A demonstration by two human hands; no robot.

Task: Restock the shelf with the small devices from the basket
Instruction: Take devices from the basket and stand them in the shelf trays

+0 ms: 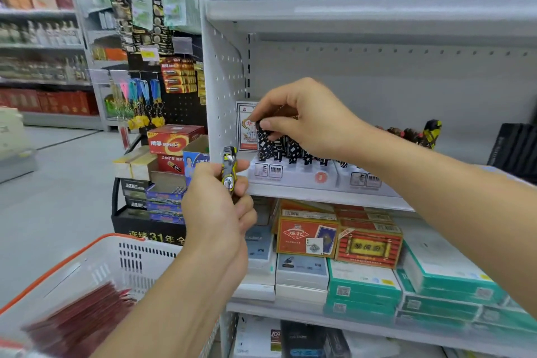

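Right hand: grip pinched on the top of a black-and-white patterned device, upright at the left end of a row of like devices in a white display tray on the shelf; left hand: grip curled round a yellow-and-black device, held upright just before the shelf edge; white basket with orange rim, lower left, holding red packets; boxed cards on the shelf below.
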